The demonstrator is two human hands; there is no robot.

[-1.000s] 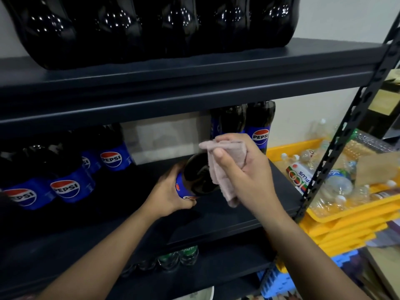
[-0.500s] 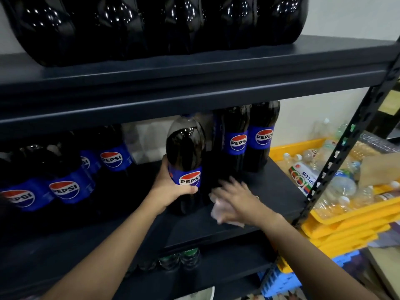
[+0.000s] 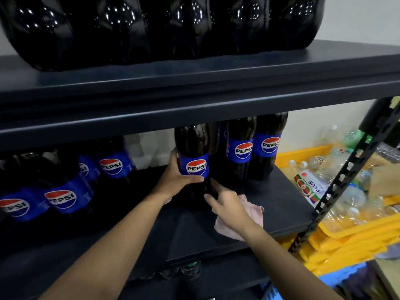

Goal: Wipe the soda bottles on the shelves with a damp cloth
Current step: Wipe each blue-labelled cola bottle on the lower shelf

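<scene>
The upright soda bottle [image 3: 193,163] was gripped by the left hand [image 3: 176,180] for steadiness; the cloth [image 3: 242,219] was pinned under the right hand [image 3: 229,207], fingers extended toward its base.

Bare shelf board [image 3: 281,204] lies open right of the held bottle [image 3: 192,156]; two upright bottles [image 3: 255,148] block behind, the upper shelf [image 3: 194,100] limits overhead room.

the dark shelf [image 3: 281,204] carries upright pepsi bottles [image 3: 242,152] and a pink cloth [image 3: 255,211] lying flat.
</scene>
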